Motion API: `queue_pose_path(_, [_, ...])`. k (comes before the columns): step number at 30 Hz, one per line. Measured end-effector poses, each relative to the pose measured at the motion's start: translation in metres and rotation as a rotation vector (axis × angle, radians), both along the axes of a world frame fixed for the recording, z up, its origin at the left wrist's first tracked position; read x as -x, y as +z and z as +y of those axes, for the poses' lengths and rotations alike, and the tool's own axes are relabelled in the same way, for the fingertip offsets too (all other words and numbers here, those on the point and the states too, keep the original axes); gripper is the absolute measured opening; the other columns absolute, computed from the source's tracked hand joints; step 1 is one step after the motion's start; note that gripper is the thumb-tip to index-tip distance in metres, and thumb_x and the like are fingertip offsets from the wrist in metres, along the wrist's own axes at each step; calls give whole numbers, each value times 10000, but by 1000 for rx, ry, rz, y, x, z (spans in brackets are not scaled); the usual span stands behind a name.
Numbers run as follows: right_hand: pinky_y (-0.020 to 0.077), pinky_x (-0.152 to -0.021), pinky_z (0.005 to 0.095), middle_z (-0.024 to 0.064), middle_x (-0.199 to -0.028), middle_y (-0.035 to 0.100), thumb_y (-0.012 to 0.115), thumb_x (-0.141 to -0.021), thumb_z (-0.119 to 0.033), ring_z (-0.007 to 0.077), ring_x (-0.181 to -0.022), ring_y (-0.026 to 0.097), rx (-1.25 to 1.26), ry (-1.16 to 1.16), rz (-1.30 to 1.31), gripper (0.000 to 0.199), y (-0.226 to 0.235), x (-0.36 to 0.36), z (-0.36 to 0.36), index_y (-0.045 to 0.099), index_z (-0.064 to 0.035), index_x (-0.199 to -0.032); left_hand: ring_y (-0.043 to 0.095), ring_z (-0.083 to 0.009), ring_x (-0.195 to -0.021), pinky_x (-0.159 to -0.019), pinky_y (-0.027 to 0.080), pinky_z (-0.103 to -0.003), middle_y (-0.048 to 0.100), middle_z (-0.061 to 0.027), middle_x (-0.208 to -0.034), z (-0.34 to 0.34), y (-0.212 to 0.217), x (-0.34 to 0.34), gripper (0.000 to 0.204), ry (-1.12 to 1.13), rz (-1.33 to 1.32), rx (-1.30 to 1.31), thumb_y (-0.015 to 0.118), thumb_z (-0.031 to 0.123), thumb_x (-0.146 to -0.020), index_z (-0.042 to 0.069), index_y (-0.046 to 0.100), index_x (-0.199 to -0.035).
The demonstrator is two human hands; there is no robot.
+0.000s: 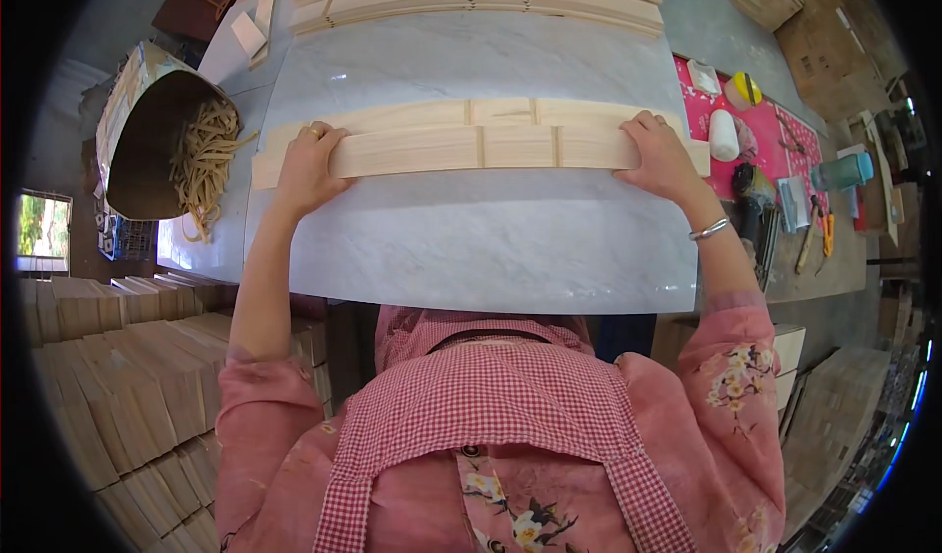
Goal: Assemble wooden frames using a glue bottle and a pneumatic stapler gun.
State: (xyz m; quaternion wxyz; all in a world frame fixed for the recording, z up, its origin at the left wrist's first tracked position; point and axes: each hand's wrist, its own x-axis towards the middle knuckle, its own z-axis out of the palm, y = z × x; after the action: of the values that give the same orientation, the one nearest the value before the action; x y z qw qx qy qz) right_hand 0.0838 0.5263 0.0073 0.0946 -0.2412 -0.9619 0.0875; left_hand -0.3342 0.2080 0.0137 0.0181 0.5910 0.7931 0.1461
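Two long pale wooden boards lie side by side across the grey marbled tabletop (471,244). The near board (412,154) has two cross grooves right of its middle, and the far board (402,117) behind it shows similar grooves. My left hand (312,170) is closed around the near board toward its left end, thumb on the front edge and fingers over the top. At the other end my right hand (659,160) grips the same board, fingertips reaching its back edge by the far board. Whether the two boards touch or overlap is hard to tell.
Grooved boards (422,1) are stacked at the table's far side. Left, a bin (126,175) holds thin wooden strips (206,146). Right are a pink mat (721,172), a white cylinder (723,137), a black tool (751,200) and orange-handled pliers (827,234). Wood stacks (137,386) stand lower left.
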Motion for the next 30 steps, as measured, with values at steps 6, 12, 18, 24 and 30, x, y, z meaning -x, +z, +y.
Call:
queue_pose_path(6, [481,-924,416,129,-1102,585,833,-640,-200,345,-1014,556,115,56,-61,512,4,-33,-30,629,-60,-1089,571,-339,-1033,-936,479,-389,588,-131,-1143,-41,-1,-23,645,-14,-141,102,877,148,-612,37,650,-1205])
queue_pose_path(12, [477,-923,417,126,-1098,594,856,-628,-206,334,-1012,556,82,80,38,558,-9,-38,-40,620,-63,-1113,557,-327,-1082,-992,457,-395,566,-137,-1205,-61,-21,-30,667,25,-140,-36,888,147,-615,42,644,-1227])
queue_pose_path(18, [460,-950,416,122,-1118,595,887,-630,-242,326,-1034,549,179,53,-6,621,3,-70,-83,599,-54,-1146,544,-343,-1112,-1017,442,-411,547,-142,-1241,-113,-20,-51,660,16,-314,23,880,159,-635,38,630,-1234])
queue_pose_path(24, [452,-954,411,112,-1143,576,899,-645,-269,319,-1034,536,79,-13,208,634,-27,-80,-86,590,-59,-1157,535,-340,-1121,-1016,441,-412,542,-135,-1236,-106,-42,-59,663,31,-193,-163,877,160,-643,31,605,-1235])
queue_pose_path(30, [443,-965,415,103,-1182,571,898,-650,-276,318,-1065,532,154,-104,206,587,-16,-95,-105,605,-74,-1118,523,-342,-1158,-1025,436,-420,546,-133,-1250,-112,-31,-70,643,68,-287,-126,859,131,-665,41,605,-1248])
